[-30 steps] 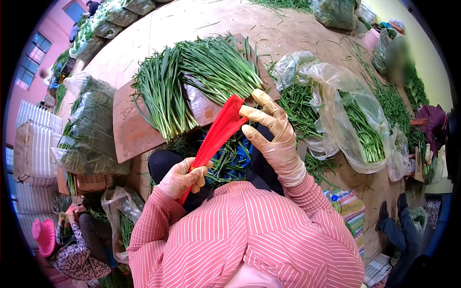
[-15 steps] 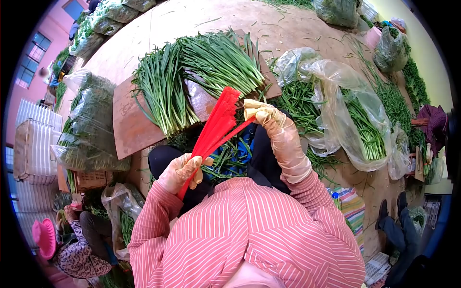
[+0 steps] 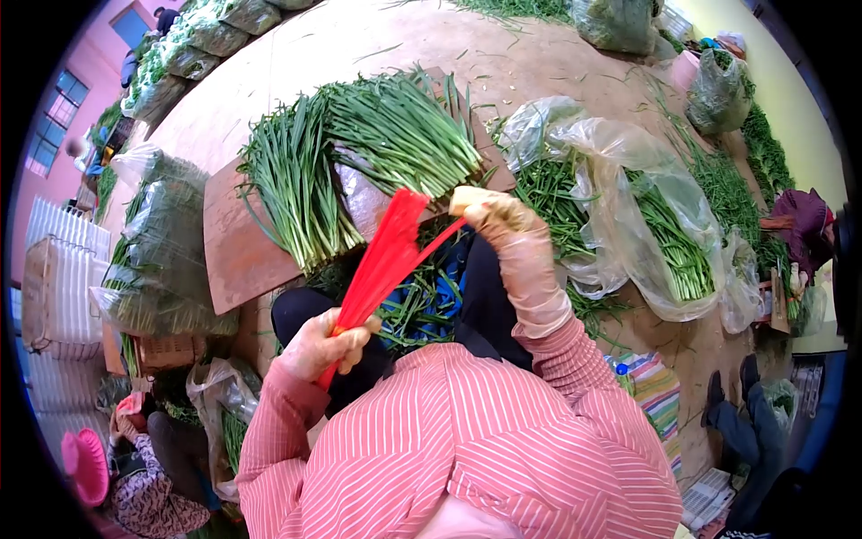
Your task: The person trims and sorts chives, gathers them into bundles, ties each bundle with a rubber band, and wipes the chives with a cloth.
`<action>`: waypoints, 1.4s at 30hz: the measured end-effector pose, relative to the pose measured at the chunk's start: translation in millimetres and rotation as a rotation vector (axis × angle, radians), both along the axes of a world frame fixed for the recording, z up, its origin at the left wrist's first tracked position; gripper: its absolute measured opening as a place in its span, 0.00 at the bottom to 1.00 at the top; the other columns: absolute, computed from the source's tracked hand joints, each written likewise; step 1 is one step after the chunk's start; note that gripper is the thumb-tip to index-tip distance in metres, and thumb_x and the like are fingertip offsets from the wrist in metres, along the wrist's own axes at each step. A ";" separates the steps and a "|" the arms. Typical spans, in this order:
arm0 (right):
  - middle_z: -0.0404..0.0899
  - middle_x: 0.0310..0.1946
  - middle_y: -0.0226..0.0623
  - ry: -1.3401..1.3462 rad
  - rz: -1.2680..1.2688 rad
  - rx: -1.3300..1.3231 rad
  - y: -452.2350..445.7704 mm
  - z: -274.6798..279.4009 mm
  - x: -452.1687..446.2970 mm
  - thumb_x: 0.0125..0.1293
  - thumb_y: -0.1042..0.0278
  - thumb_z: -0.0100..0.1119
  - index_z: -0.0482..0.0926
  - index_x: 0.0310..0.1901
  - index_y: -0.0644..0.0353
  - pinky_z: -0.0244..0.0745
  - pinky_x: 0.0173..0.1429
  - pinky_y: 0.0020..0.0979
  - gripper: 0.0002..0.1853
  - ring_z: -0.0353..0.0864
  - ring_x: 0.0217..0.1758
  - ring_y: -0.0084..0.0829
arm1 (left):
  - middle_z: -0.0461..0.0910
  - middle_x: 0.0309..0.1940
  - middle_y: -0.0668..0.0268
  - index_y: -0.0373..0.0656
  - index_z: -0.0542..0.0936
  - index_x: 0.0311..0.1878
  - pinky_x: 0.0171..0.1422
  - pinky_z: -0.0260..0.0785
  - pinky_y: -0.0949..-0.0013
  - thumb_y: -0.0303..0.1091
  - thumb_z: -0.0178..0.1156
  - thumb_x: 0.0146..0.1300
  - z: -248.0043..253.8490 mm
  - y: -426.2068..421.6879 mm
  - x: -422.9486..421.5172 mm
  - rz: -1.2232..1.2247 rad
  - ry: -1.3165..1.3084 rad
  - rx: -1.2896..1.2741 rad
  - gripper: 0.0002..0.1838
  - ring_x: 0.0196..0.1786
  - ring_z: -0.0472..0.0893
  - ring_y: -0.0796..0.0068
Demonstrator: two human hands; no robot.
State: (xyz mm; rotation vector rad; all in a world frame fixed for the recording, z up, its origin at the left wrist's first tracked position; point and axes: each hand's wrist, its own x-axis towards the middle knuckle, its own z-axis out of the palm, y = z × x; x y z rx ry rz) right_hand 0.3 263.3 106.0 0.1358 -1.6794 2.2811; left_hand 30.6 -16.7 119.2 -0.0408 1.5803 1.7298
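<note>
My left hand [image 3: 329, 345], in a pale glove, is closed around the lower part of a bundle of flat red strips [image 3: 382, 265]. The bundle fans out upward over my lap. My right hand [image 3: 505, 225], also gloved, pinches the end of one red strip [image 3: 440, 241] pulled away from the others at an angle. Just beyond the strips, two piles of long green stalks, a left one [image 3: 296, 180] and a right one [image 3: 404, 135], lie on a brown board [image 3: 244, 260]. Loose green leaves [image 3: 417, 310] lie below, between my knees.
Clear plastic bags with green stalks [image 3: 664, 234] lie at the right. A filled bag [image 3: 171, 242] stands on a crate [image 3: 171, 351] at the left. A person in a pink hat [image 3: 85, 467] sits lower left; another person's legs [image 3: 741, 422] show lower right.
One strip has come away from the red bundle, held in my right hand, which was open near the bundle's tip earlier. My left hand keeps its hold.
</note>
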 end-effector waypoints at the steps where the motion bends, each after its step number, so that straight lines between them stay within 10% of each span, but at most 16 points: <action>1: 0.83 0.43 0.36 -0.013 -0.063 -0.042 12.4 -0.3 -4.8 0.64 0.72 0.60 0.81 0.43 0.63 0.73 0.56 0.27 0.07 0.80 0.47 0.26 | 0.72 0.19 0.70 0.33 0.75 0.49 0.23 0.58 0.79 0.34 0.62 0.60 6.7 -6.1 2.5 0.018 -0.013 -0.071 0.18 0.17 0.69 0.82; 8: 0.83 0.42 0.30 -0.044 -0.432 -0.309 122.2 -10.7 -17.6 0.66 0.64 0.59 0.80 0.46 0.57 0.75 0.47 0.24 0.10 0.81 0.43 0.23 | 0.73 0.20 0.71 0.38 0.77 0.45 0.22 0.62 0.77 0.26 0.61 0.54 -7.6 -129.2 30.8 0.360 0.061 -0.336 0.13 0.18 0.70 0.82; 18: 0.83 0.41 0.28 -0.179 -0.299 -0.357 92.8 -31.4 -23.5 0.67 0.62 0.58 0.80 0.47 0.57 0.75 0.45 0.23 0.11 0.81 0.41 0.22 | 0.78 0.29 0.66 0.41 0.76 0.49 0.34 0.71 0.66 0.30 0.68 0.55 -197.2 -278.3 150.6 0.556 -0.410 -0.262 0.18 0.29 0.78 0.70; 23: 0.82 0.38 0.26 -0.233 -0.232 -0.215 66.3 -18.4 -33.0 0.67 0.62 0.59 0.81 0.45 0.58 0.74 0.42 0.20 0.11 0.79 0.36 0.17 | 0.77 0.31 0.70 0.39 0.77 0.50 0.34 0.69 0.72 0.29 0.65 0.58 -274.6 -373.1 111.9 0.454 0.052 -0.519 0.16 0.31 0.75 0.78; 26: 0.83 0.36 0.26 -0.215 -0.176 -0.210 50.1 -9.1 -29.9 0.66 0.62 0.59 0.82 0.43 0.58 0.73 0.40 0.18 0.10 0.77 0.35 0.16 | 0.75 0.32 0.75 0.39 0.77 0.49 0.31 0.64 0.81 0.32 0.59 0.65 -142.2 -279.1 18.0 0.606 0.359 -0.448 0.11 0.26 0.69 0.86; 31: 0.84 0.38 0.30 -0.151 -0.019 -0.171 30.4 -15.8 -20.9 0.65 0.62 0.60 0.83 0.42 0.59 0.74 0.46 0.24 0.10 0.80 0.40 0.20 | 0.79 0.45 0.66 0.35 0.79 0.51 0.56 0.68 0.73 0.32 0.57 0.67 14.0 -90.2 -52.0 0.236 0.798 -0.409 0.14 0.46 0.76 0.77; 38: 0.83 0.40 0.31 -0.147 0.069 -0.206 31.1 -18.6 -3.4 0.66 0.62 0.60 0.81 0.43 0.63 0.74 0.49 0.23 0.13 0.79 0.42 0.20 | 0.79 0.48 0.63 0.31 0.74 0.57 0.59 0.66 0.71 0.39 0.63 0.63 20.5 58.9 -87.1 -0.436 0.426 -0.140 0.25 0.50 0.76 0.75; 42: 0.83 0.39 0.31 -0.061 0.059 -0.274 43.6 -24.0 5.9 0.65 0.67 0.61 0.80 0.44 0.65 0.74 0.52 0.24 0.11 0.79 0.44 0.21 | 0.83 0.34 0.60 0.29 0.80 0.45 0.42 0.74 0.73 0.36 0.63 0.63 -1.4 104.5 -86.9 -0.515 0.276 -0.106 0.17 0.35 0.81 0.74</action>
